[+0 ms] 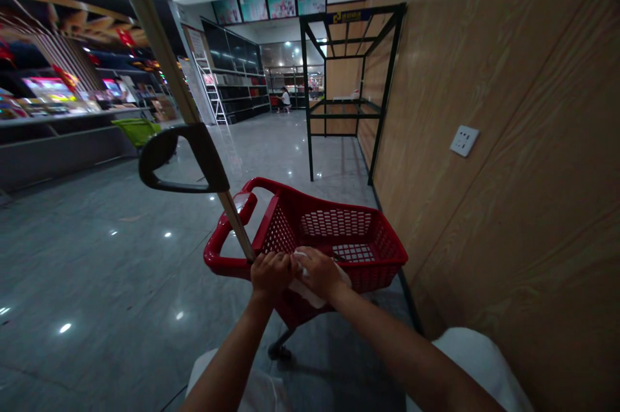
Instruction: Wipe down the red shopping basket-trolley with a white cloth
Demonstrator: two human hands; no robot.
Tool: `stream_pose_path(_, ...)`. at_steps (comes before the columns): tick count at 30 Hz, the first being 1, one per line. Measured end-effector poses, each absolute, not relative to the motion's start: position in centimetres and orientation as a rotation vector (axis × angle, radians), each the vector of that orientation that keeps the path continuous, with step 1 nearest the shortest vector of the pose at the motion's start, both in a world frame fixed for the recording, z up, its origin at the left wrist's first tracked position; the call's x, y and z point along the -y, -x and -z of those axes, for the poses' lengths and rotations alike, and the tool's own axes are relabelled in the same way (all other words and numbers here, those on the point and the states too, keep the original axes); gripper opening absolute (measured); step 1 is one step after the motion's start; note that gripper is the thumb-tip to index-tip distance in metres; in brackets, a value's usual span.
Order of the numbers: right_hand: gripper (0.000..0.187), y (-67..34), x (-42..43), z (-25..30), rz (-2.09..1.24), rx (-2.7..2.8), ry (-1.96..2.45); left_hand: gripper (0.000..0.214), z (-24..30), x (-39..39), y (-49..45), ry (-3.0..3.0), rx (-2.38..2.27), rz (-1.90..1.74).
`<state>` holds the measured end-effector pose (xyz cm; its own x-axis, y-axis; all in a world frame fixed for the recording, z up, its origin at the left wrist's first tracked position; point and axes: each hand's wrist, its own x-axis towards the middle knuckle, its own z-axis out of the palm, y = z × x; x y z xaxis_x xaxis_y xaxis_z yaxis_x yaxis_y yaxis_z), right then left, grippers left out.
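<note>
A small red plastic shopping cart [339, 212] with a mesh basket stands low in front of me. My left hand [271, 273] is closed over its near rim, fingers curled, close to the base of a long pole. Beside it, my right hand [317, 270] presses a crumpled white cloth [310, 296] against the same rim; part of the cloth hangs down the cart's outer side. The pole [165, 57] slants up to the left and carries a dark looped handle [213, 157]. Whether the left fingers also touch the pole I cannot tell.
A wood-panelled wall [450, 205] with a white socket plate [464, 141] runs along the right. Ahead stands a dark metal frame rack [310, 89]. Grey tiled floor [121, 270] spreads left. Farther off are a green basket [138, 131], a ladder [213, 89], shelves and a seated person [285, 99].
</note>
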<state>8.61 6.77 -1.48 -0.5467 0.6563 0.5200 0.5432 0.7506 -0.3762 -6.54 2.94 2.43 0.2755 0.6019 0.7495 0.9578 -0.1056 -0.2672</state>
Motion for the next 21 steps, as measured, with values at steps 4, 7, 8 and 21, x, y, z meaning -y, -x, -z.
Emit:
stream_pose_path(4, 0.021, -7.7, -6.7, 0.9, -0.197, 2.355, 0.915, 0.03, -2.8, -2.7, 7.1, 1.891, 1.426, 0.527)
stream_pose_path(7, 0.026, -11.6, -7.4, 2.1, -0.152, 2.43, 0.936, 0.032, -3.1, -2.6, 7.5, 1.941, 1.469, 0.55)
stream_pose_path(8, 0.027, -13.3, -7.6, 2.6, -0.132, 2.444, 0.963, 0.032, -3.1, -2.6, 7.6, 1.953, 1.493, 0.566)
stream_pose_path(21, 0.029, -9.9, -6.4, 2.8, -0.129, 2.254, 0.896, 0.035, -2.7, -2.7, 6.3, 1.849, 1.572, 0.657)
